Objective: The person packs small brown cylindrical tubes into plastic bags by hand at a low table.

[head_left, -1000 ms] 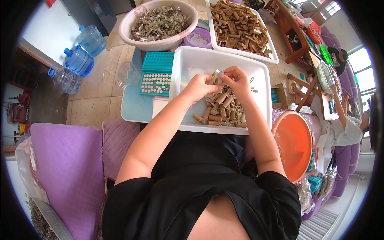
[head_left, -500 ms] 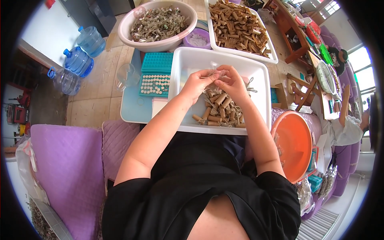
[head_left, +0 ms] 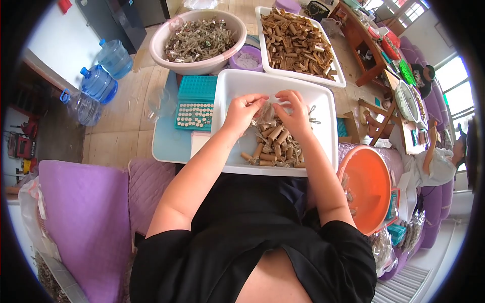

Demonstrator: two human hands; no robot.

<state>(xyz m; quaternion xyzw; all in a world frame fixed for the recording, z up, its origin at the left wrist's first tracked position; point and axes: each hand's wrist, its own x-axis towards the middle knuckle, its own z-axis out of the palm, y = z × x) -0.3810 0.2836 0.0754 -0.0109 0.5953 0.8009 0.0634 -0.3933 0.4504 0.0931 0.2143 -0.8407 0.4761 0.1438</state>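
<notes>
Both hands are over a white plastic tub (head_left: 327, 126). My left hand (head_left: 243, 112) pinches a small clear plastic bag (head_left: 267, 113) between thumb and fingers. From the other side, my right hand (head_left: 294, 112) has its thumb and fingertips at the bag's top edge; the exact grip there is partly hidden. The bag hangs above a pile of brown paper-like tubes (head_left: 275, 144), some with pale strings or clear wrapping, in the tub's near part. What the bag holds is too blurred to make out.
A pink basin (head_left: 157, 48) of wrapped strands, a purple bowl (head_left: 259, 63) and a white tray (head_left: 339, 76) of brown pieces stand beyond. Left are a teal rack (head_left: 194, 116) with pale round pieces and water jugs (head_left: 100, 86). An orange basin (head_left: 371, 202) sits right. Another person's arm (head_left: 429, 154) shows far right.
My hands have moved slightly apart, and more of the clear bag shows between them. The whole view has shifted a little, so the tub sits lower in the picture.
</notes>
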